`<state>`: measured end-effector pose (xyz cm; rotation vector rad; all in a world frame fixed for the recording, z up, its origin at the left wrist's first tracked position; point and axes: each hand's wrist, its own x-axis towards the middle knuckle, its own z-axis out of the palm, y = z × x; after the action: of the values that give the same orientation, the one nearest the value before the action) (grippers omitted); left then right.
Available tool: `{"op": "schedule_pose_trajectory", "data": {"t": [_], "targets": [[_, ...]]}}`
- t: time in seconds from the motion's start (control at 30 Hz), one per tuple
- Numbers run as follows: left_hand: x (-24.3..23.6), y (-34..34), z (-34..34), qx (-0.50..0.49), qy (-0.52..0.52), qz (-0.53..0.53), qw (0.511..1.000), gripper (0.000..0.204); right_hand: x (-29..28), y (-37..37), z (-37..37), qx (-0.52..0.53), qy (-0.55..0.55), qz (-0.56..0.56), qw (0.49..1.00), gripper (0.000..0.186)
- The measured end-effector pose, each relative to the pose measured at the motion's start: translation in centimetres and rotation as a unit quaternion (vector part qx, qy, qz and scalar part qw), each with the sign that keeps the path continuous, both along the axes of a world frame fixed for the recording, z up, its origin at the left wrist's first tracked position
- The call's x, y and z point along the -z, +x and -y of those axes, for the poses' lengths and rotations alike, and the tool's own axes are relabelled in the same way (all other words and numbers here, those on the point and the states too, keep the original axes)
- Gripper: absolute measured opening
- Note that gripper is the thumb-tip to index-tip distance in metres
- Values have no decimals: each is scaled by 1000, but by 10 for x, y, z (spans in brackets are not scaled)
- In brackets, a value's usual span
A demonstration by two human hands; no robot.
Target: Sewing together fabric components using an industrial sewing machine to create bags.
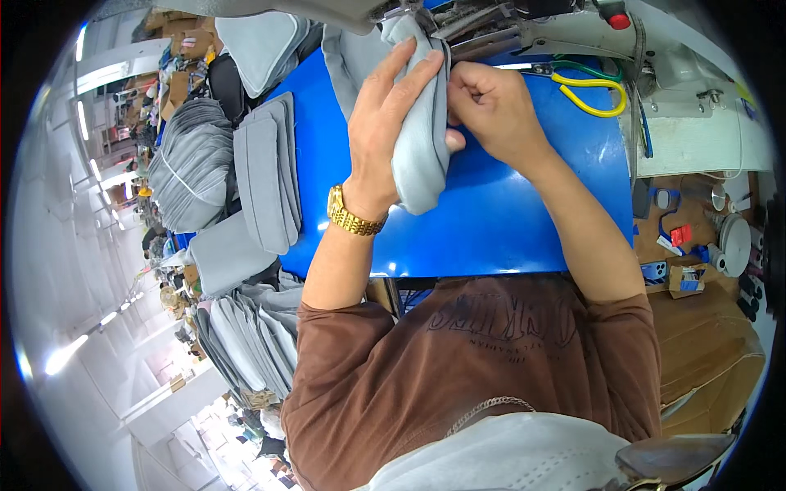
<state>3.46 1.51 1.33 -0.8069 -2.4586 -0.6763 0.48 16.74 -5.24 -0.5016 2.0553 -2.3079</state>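
Observation:
A folded piece of light grey fabric point(422, 155) stands up over the blue work surface, its far end at the metal parts of what looks like a sewing machine point(491, 37). My left hand point(385, 114) grips this fabric, fingers across its near face and thumb tip showing on the right side; a gold watch is on that wrist. Close against the fabric's right edge, my right hand point(495, 114) is closed with curled fingers, and whatever they pinch is hidden. Scissors point(589, 90) with yellow and green handles lie just right of it, blades toward the machine.
Stacked grey fabric panels point(266, 172) lie along the left edge of the blue surface point(491, 237). Beyond them sit a tied bundle of grey pieces point(192, 164) and a hanging pile point(250, 340). A red button point(618, 20) is at upper right; a cardboard box point(704, 360) stands at right.

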Motion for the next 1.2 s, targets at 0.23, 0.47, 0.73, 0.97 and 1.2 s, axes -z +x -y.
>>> {"op": "schedule_pose_trajectory", "data": {"t": [0.23, 0.47, 0.73, 0.97, 1.2], "targets": [[-6, 4, -10, -60, 15, -53, 997, 39, -16, -13, -17, -12, 44, -62, 997, 23], [-6, 12, -17, -29, 52, -91, 994, 33, -19, 3, -16, -77, 20, 56, 995, 32], [-9, 14, -15, -47, 34, -63, 996, 46, -27, -10, -42, -59, 86, -32, 994, 34], [-3, 8, -14, -35, 36, -79, 996, 44, -31, -15, -41, -48, 88, -75, 992, 36], [5, 9, -7, -46, 26, -78, 996, 43, -26, 1, -57, -153, 87, 13, 984, 41]]}}
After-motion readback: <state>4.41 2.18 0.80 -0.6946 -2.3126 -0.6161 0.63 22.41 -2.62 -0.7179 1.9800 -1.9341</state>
